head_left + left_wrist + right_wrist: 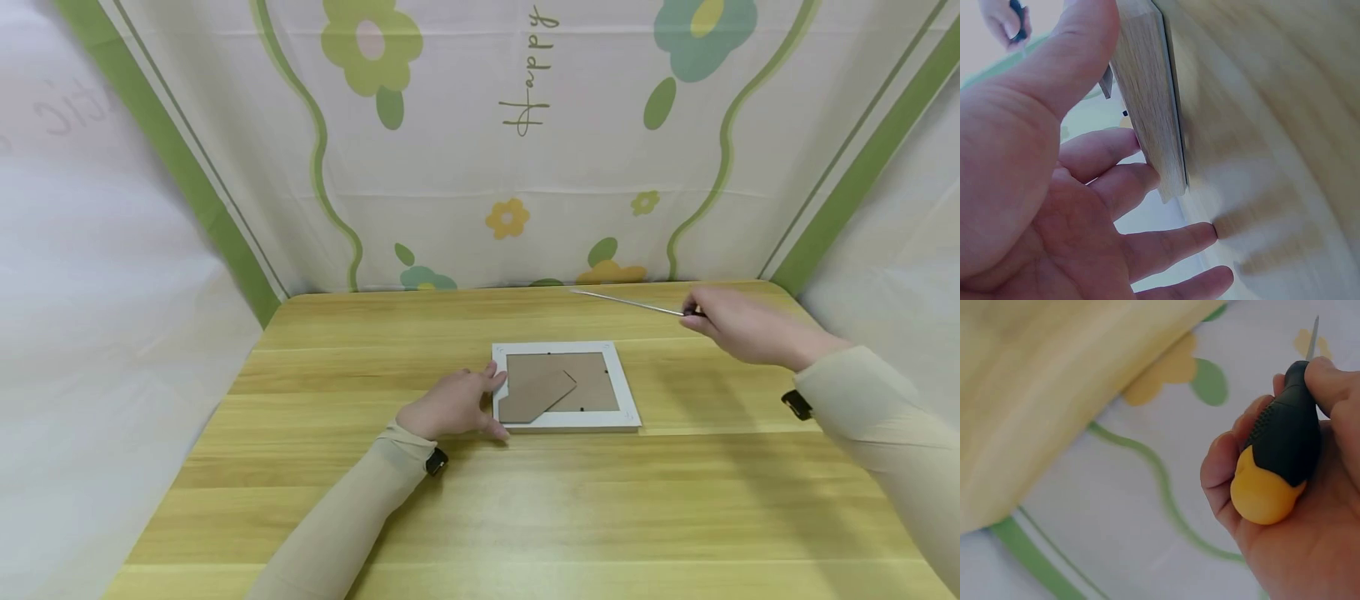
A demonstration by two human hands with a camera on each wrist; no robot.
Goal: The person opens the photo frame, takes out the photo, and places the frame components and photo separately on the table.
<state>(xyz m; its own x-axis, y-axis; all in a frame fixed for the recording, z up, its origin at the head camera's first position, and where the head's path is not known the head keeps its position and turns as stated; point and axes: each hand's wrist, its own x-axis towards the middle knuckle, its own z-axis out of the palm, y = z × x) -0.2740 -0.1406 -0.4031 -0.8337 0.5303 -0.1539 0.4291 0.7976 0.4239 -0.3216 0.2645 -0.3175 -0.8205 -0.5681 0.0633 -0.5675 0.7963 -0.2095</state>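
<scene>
A white picture frame (626, 400) lies on the wooden table with its back up. Its brown backing board (525, 368) carries a slanted stand leg (536, 402), and small dark tabs sit along the board's edge. My left hand (457, 404) rests against the frame's left end, thumb at the near corner and fingertips at the side. In the left wrist view those fingers (1166, 253) are spread and fairly straight. Raised to the right of the frame, my right hand (738, 325) grips a screwdriver (1285, 434) by its black and yellow handle. Its long thin shaft points left, apart from the frame.
The wooden table (360, 350) runs back to a hanging cloth (442, 150) printed with flowers. White cloth also hangs at both sides. A small black device is strapped at each wrist.
</scene>
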